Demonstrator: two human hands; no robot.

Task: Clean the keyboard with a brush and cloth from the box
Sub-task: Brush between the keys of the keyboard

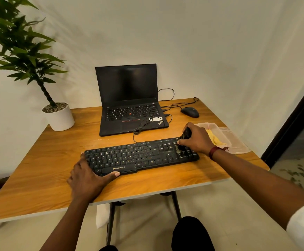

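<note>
Both arms extended; left grip [86, 176] flat, right grip [195, 138] curled closed

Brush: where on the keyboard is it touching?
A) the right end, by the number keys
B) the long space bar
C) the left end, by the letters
A: the right hand holds the brush with its bristles on the keys at the right end of the keyboard; the left hand rests on the left end.

"ZEBRONICS" on keyboard [140, 157], "ThinkPad" on laptop [129, 105]
</note>
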